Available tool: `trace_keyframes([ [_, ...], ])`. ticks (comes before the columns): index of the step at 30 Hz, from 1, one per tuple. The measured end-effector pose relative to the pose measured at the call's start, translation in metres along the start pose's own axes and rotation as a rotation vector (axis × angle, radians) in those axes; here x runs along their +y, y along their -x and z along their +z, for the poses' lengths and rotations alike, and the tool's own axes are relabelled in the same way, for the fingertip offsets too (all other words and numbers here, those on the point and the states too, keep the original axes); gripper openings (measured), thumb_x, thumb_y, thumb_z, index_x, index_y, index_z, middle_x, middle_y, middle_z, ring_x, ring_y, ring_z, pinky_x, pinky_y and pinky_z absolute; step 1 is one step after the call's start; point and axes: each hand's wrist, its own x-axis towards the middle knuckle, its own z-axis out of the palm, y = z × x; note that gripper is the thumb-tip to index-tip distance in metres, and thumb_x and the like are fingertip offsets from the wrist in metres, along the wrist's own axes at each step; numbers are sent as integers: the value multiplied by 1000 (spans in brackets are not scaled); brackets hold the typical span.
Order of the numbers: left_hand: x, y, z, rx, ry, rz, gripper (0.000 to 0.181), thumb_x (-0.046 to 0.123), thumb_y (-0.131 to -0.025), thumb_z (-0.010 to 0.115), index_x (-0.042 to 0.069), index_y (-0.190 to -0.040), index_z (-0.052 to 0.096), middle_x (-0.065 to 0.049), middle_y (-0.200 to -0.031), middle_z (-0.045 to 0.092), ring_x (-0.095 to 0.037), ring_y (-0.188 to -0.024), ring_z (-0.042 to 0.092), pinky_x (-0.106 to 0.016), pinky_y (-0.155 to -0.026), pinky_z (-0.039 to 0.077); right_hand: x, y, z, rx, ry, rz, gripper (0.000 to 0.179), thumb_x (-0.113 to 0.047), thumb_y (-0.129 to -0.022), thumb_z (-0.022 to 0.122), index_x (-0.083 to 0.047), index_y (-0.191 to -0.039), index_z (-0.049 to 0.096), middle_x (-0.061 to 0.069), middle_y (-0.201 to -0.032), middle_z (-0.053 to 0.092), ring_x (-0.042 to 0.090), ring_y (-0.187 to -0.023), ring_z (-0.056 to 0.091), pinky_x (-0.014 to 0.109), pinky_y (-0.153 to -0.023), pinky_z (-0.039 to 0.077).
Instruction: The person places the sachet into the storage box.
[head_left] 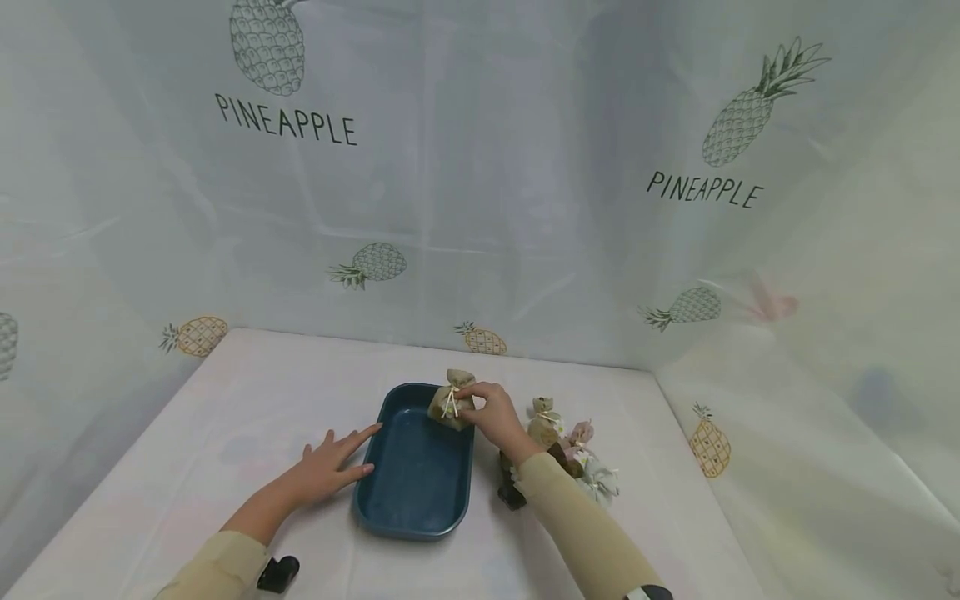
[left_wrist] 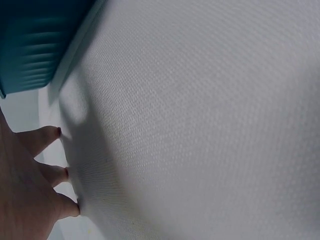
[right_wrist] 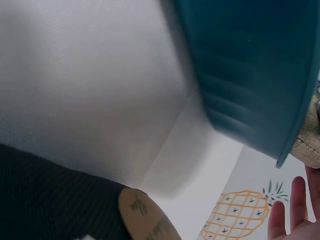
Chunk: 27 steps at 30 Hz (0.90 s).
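Observation:
My right hand (head_left: 494,414) pinches a small tan cloth sachet (head_left: 442,403) by its tied neck, over the far right corner of a blue rectangular tray (head_left: 420,530). The sachet has a gathered top and a pale bow. In the right wrist view part of the sachet (right_wrist: 307,142) shows beyond the tray's rim, with my fingers (right_wrist: 298,205) beside it. My left hand (head_left: 327,468) lies at the tray's left side, fingers spread, with index fingertip and thumb at the rim. Several of its fingertips touch the white tablecloth in the left wrist view.
Right of the tray, partly behind my right forearm, lies a cluster of several sachets: a tan one (head_left: 543,423), a pink one (head_left: 581,435), a pale grey one (head_left: 599,477) and a dark brown one (head_left: 565,460). A pineapple-print curtain (head_left: 495,208) hangs behind the table.

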Motion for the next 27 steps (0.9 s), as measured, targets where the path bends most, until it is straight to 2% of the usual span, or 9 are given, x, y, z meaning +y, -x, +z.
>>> trace_keyframes([
  [7, 1, 0, -1, 0, -5, 6, 73, 59, -94, 53, 25, -154, 30, -23, -152, 34, -66, -133, 8, -83, -93, 2, 10, -6, 6, 0, 102, -44, 23, -8, -80, 81, -13, -101, 78, 3, -107, 69, 26, -110, 57, 43, -99, 42],
  [14, 3, 2, -3, -5, 6, 9, 70, 54, -96, 54, 24, -155, 29, -21, -153, 34, -65, -134, 8, -83, -93, 2, 16, -8, 14, 31, 171, -49, 20, -6, -76, 83, -15, -92, 80, 0, -100, 70, 25, -103, 56, 45, -94, 43],
  [19, 6, 1, -4, -2, 13, 7, 71, 54, -95, 55, 22, -154, 30, -23, -152, 34, -66, -133, 8, -83, -93, 2, 15, -11, 20, 43, 240, -56, 17, -10, -75, 84, -20, -88, 80, -4, -98, 71, 22, -101, 53, 50, -92, 38],
  [27, 5, -1, -1, -8, 12, -2, 71, 53, -95, 55, 23, -154, 30, -26, -151, 34, -66, -133, 7, -83, -93, 2, 8, -15, 29, 43, 225, -1, 15, -13, -77, 83, -21, -89, 80, -3, -100, 70, 22, -103, 51, 57, -93, 31],
])
